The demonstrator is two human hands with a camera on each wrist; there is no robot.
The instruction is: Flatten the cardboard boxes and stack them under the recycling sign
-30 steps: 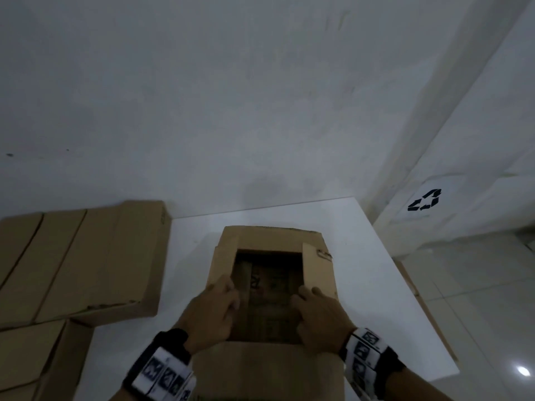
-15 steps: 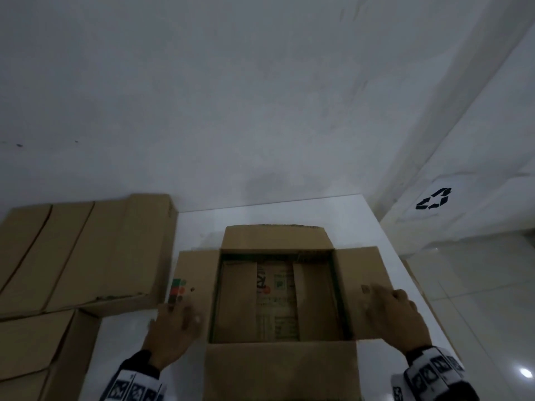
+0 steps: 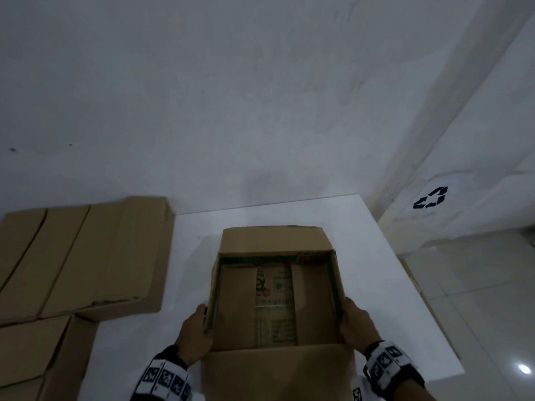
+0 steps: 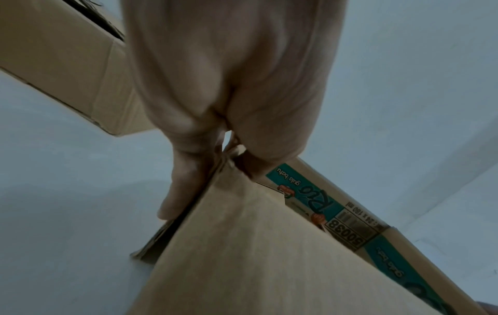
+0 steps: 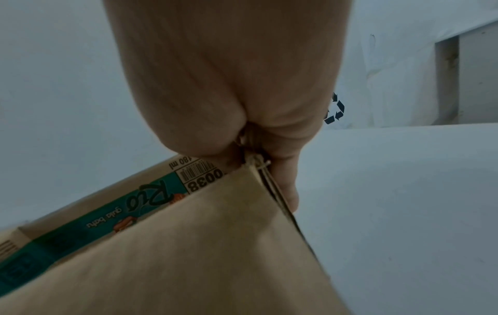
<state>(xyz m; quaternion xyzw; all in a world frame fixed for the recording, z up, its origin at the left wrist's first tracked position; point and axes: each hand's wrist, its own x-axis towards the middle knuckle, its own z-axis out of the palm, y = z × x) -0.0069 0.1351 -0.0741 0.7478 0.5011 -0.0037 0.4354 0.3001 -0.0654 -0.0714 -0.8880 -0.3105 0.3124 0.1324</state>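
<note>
An open brown cardboard box [image 3: 275,302] stands on the white table [image 3: 376,285], its far and near flaps spread outward. My left hand [image 3: 195,328] grips its left wall near the front corner and my right hand [image 3: 356,322] grips its right wall. In the left wrist view the left hand [image 4: 229,96] pinches the box [image 4: 256,245] edge, fingers [image 4: 180,187] outside. In the right wrist view the right hand [image 5: 229,85] pinches the box [image 5: 188,245] the same way. The black recycling sign [image 3: 430,198] is on the right wall, also seen as the sign [image 5: 335,108] behind my hand.
A closed cardboard box [image 3: 86,256] lies on the table's left side, with another box [image 3: 34,357] nearer me. A strip of brown cardboard [image 3: 412,282] shows past the table's right edge, below the sign. Tiled floor [image 3: 477,299] lies to the right.
My hands moved from the inner flaps, spread the side flaps outward, and now grip the box's left and right walls with those flaps folded down.
</note>
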